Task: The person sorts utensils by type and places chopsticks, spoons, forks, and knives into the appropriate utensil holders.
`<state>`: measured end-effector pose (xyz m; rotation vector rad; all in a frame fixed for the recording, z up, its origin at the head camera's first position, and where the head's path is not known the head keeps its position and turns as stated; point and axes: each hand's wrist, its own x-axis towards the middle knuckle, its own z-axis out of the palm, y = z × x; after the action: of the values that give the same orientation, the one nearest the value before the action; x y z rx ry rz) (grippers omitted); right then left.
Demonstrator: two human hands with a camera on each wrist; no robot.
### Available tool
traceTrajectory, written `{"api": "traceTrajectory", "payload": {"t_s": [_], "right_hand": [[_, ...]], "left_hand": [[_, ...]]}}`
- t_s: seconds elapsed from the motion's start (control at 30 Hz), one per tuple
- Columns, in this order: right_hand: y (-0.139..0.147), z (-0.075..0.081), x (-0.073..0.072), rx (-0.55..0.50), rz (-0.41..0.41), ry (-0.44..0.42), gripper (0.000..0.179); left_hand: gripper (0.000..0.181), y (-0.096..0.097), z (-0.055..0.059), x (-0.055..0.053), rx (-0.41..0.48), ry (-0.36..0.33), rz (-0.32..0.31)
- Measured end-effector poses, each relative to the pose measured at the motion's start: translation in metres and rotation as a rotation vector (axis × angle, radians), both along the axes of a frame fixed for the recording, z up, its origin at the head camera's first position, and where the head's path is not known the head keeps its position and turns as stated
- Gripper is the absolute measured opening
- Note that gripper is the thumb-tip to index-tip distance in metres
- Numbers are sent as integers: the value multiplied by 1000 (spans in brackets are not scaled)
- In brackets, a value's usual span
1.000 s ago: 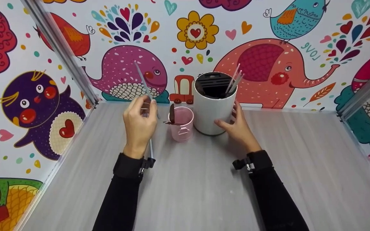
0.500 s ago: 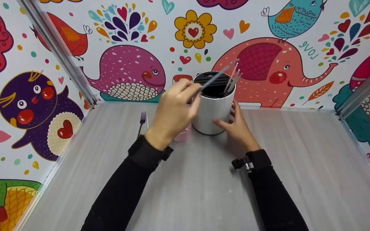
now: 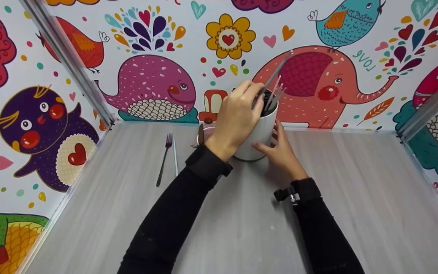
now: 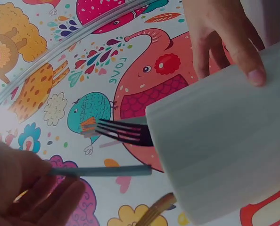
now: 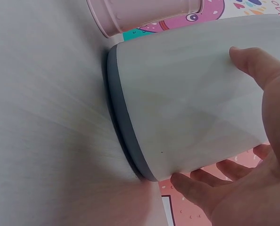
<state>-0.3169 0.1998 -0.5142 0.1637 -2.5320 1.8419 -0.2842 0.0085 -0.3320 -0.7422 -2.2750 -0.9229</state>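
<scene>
A thin grey-blue stick (image 3: 278, 70) is pinched between thumb and fingers of my left hand (image 3: 240, 114), slanting over the mouth of a white cylindrical utensil holder (image 3: 259, 139). In the left wrist view the stick's blunt lower end (image 4: 140, 170) is beside the holder's rim, apart from it. A dark fork (image 4: 126, 133) pokes out of the holder there, and pale pinkish sticks (image 3: 276, 91) rise from it in the head view. My right hand (image 3: 283, 152) grips the holder's right side, thumb in front and fingers behind. My left hand hides part of its opening.
Left of the holder stands a small pink bucket (image 5: 144, 14), partly hidden by my left hand in the head view; a brown utensil (image 3: 200, 134) sticks up from it. A fork (image 3: 164, 160) and a pale blue stick (image 3: 175, 156) lie on the table further left. A patterned wall stands behind.
My left hand has carried the stick rightward from left of the pink bucket to over the holder, uncovering the fork and stick on the table. My right hand has kept its grip.
</scene>
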Motion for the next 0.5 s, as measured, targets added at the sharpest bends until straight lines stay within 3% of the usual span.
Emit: {"api": "traceTrajectory", "payload": {"t_s": [0.23, 0.5], "right_hand": [[1, 0, 1, 5, 7, 0, 124], [0, 1, 1, 9, 6, 0, 124]], "left_hand": [[24, 18, -12, -9, 93, 8, -12], [19, 25, -28, -20, 112, -61, -33]]}}
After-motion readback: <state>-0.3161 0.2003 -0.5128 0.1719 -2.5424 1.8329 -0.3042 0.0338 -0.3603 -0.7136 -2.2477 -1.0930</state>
